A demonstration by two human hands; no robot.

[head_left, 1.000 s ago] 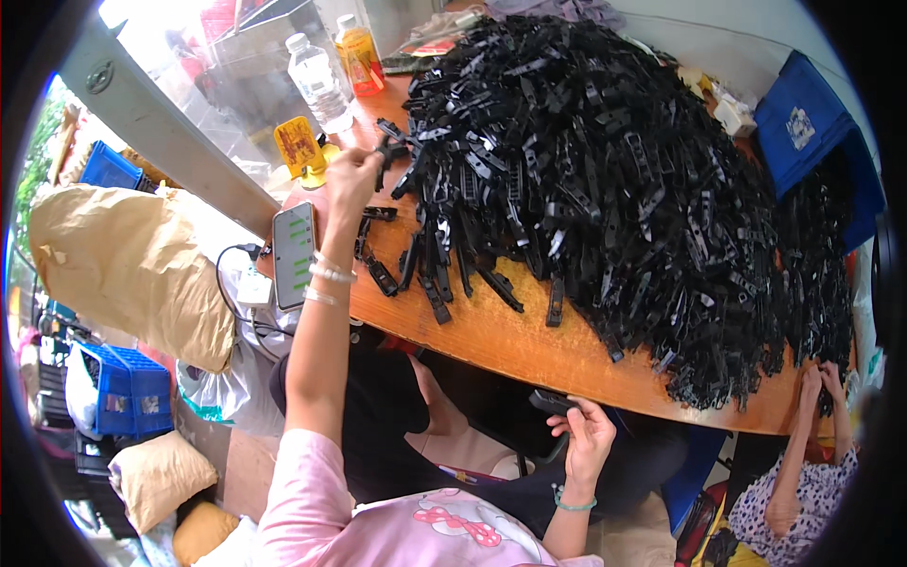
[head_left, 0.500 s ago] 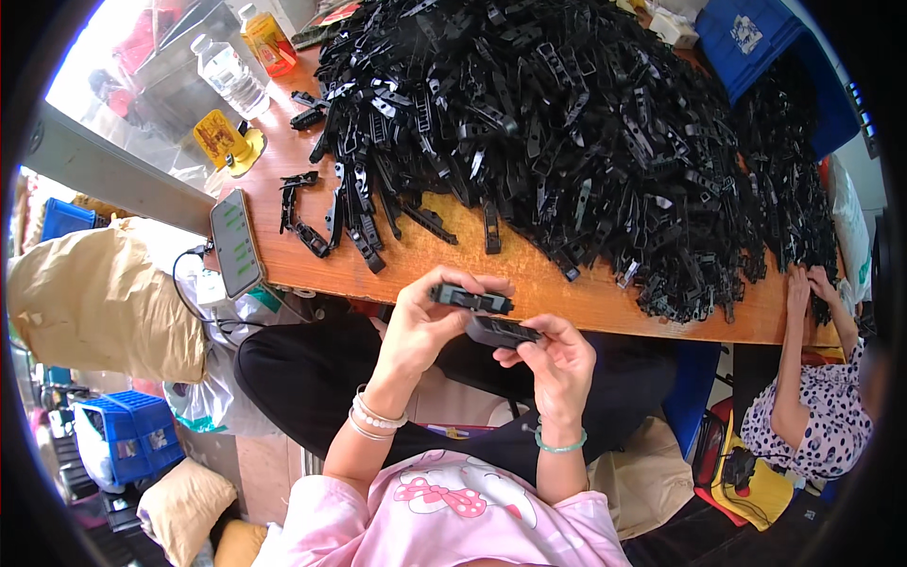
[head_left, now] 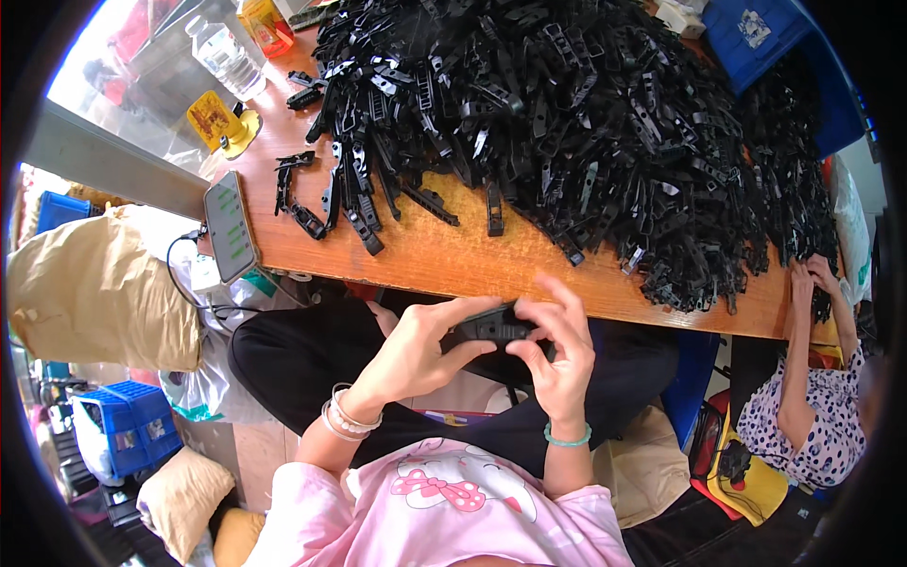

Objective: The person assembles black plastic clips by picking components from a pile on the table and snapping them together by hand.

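Observation:
A black plastic clip-like part [head_left: 493,325] is held over my lap, just in front of the table edge. My left hand [head_left: 423,345] is closed round its left end, fingers over the top and thumb below. My right hand [head_left: 559,352] pinches the right end with the thumb; one finger is raised and slightly blurred. Whether the part is one piece or two pressed together I cannot tell. Beyond my hands, a great heap of similar black plastic parts [head_left: 529,123] covers much of the wooden table [head_left: 444,260].
At the table's left lie a phone [head_left: 231,227] on a cable, a yellow stand [head_left: 225,128], a water bottle [head_left: 227,61] and an orange drink bottle [head_left: 265,26]. A blue crate [head_left: 756,42] tilts at the back right. Another person's hands [head_left: 812,274] work at the right end.
The two black pieces that were apart, one in each hand, now appear as one black block between both hands. My hands have come closer together, and the view has shifted slightly.

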